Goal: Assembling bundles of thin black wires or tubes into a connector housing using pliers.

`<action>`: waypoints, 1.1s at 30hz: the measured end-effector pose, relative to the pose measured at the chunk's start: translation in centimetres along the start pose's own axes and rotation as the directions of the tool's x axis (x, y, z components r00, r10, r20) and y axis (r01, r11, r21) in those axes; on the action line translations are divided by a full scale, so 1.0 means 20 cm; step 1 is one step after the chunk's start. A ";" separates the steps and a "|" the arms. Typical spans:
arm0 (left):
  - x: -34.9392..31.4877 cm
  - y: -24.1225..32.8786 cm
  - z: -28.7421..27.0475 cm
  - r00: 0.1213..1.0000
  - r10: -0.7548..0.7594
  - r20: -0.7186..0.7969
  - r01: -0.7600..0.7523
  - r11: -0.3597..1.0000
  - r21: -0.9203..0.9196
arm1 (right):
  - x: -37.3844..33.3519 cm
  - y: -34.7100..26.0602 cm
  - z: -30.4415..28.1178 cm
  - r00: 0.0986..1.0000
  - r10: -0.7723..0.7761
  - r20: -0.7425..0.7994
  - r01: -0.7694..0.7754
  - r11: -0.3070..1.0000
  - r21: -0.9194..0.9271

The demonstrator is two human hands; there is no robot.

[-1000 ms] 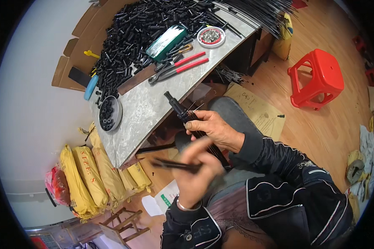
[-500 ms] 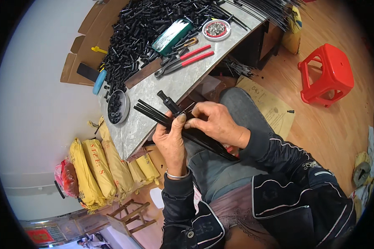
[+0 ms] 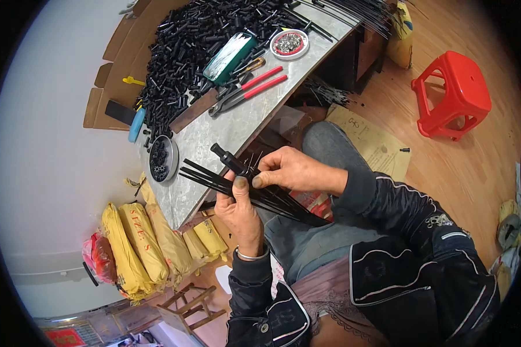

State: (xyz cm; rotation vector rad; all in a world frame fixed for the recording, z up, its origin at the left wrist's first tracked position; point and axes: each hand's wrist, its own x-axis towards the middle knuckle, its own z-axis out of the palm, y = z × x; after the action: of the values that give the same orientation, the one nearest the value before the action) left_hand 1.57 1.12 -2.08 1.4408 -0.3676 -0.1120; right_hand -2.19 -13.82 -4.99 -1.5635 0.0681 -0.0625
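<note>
My left hand [image 3: 241, 218] is closed around a bundle of long, thin black rods [image 3: 201, 177], its thumb pressed on top. A black tubular fitting [image 3: 228, 158] with a stepped, narrower end sticks up from the same grip, tilted to the upper left. The rods run on beneath my right hand toward my lap, where they fan out. My right hand [image 3: 295, 172] pinches with thumb and forefinger right beside the fitting's lower end; what lies between those fingertips is too small to tell. A few thin wire-like ends [image 3: 255, 159] show just above them.
On the grey table, a heap of black tubular parts [image 3: 179, 52], a green box [image 3: 230, 58], red-handled pliers [image 3: 248, 91], a dish of small metal pieces [image 3: 289, 44] and a bowl of black rings [image 3: 163, 159]. A red stool [image 3: 469, 87] stands right; yellow sacks [image 3: 145, 243] lean left.
The left hand, rods and fitting have shifted slightly down and left in view. The right hand's fingers have drawn into a tighter pinch, and the rods' lower ends look more spread.
</note>
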 end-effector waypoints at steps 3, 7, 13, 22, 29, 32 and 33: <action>0.03 0.02 -0.02 0.994 -0.070 0.087 0.064 0.995 0.073 | -0.01 -0.07 -0.02 0.993 0.115 0.032 -0.118 0.986 0.114; 0.02 0.02 -0.03 0.994 -0.063 0.085 0.065 0.998 -0.025 | -0.02 -0.07 0.03 0.998 0.058 -0.029 -0.057 0.998 0.023; 0.02 0.01 -0.02 0.995 -0.068 0.077 0.081 0.983 -0.167 | -0.03 -0.04 0.03 0.998 0.028 -0.051 -0.028 1.000 0.005; 0.02 0.00 -0.06 0.995 -0.041 0.091 0.048 0.995 -0.085 | -0.03 -0.03 0.05 0.994 0.096 -0.047 -0.092 0.992 0.085; 0.05 0.06 -0.05 0.989 -0.101 0.112 0.085 0.987 0.134 | -0.04 -0.06 0.07 0.993 0.044 -0.112 -0.044 0.999 0.007; 0.06 0.07 -0.07 0.977 -0.130 0.170 0.123 0.991 0.049 | -0.02 -0.06 0.03 0.982 0.177 0.064 -0.187 0.962 0.200; 0.07 0.04 -0.08 0.974 -0.106 0.198 0.104 0.994 0.018 | -0.01 -0.04 0.02 0.967 0.210 0.146 -0.249 0.904 0.346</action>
State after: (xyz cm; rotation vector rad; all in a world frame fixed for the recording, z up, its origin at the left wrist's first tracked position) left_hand 3.38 2.40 -1.16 1.4608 -0.4555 -0.3425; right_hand -2.28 -13.33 -4.25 -1.1766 0.1496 0.1857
